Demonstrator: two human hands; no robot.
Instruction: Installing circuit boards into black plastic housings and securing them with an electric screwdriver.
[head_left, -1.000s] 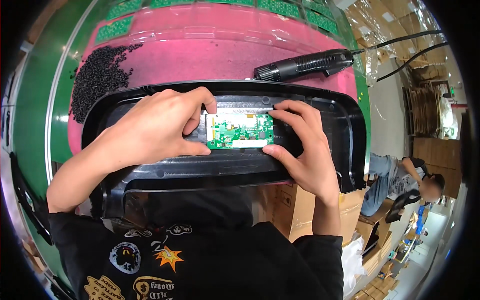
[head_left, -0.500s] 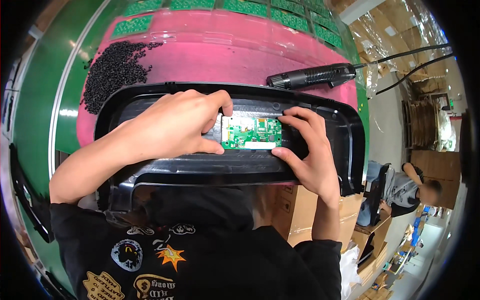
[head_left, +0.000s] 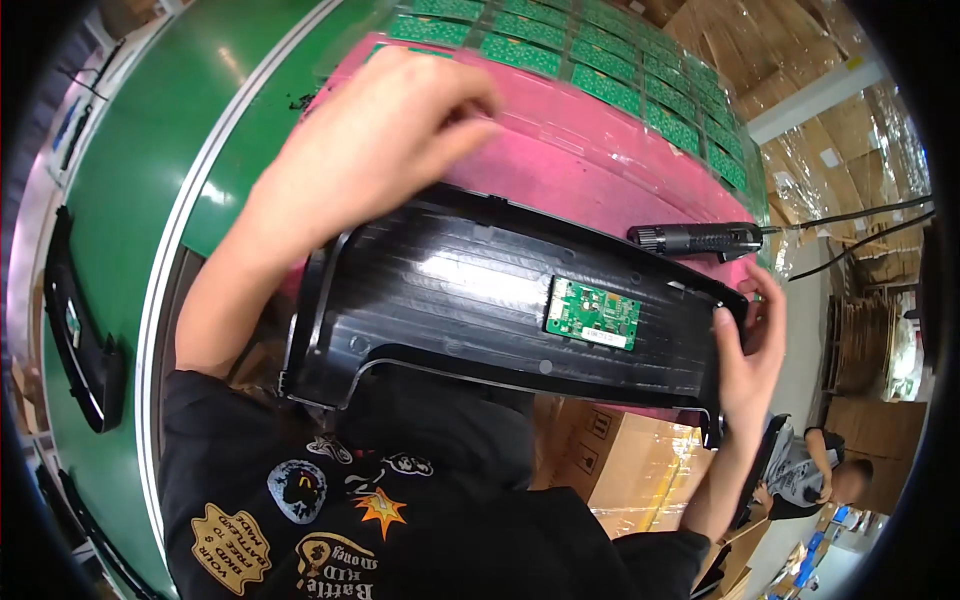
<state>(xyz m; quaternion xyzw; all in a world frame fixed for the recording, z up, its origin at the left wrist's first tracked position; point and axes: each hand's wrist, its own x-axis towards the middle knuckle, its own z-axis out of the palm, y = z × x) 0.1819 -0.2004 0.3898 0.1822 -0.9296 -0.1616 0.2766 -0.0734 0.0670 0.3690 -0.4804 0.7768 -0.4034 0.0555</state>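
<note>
A long black plastic cover (head_left: 450,330), open side up, lies before me with a green circuit board (head_left: 597,314) in its right half. No hand touches the board. My right hand (head_left: 752,345) grips the cover's right end, thumb on the inner side and fingers around the outer side. My left hand (head_left: 395,125) is raised over the cover's far left corner, slightly blurred, with fingers curled and the thumb apart. Nothing shows in it. Behind it a few small black pieces (head_left: 300,102) show; the rest of their pile is hidden.
A black electric screwdriver (head_left: 695,239) with a cable lies on the pink mat (head_left: 560,180) beyond the cover. Rows of green circuit boards (head_left: 610,90) cover the far side. Another black cover (head_left: 80,330) lies left on the green table. Cardboard boxes (head_left: 640,460) and a seated person (head_left: 805,470) are at right.
Both hands have let go of the circuit board, which stays in the cover. My left hand has lifted up and away; my right has moved to the cover's right end. The view has shifted.
</note>
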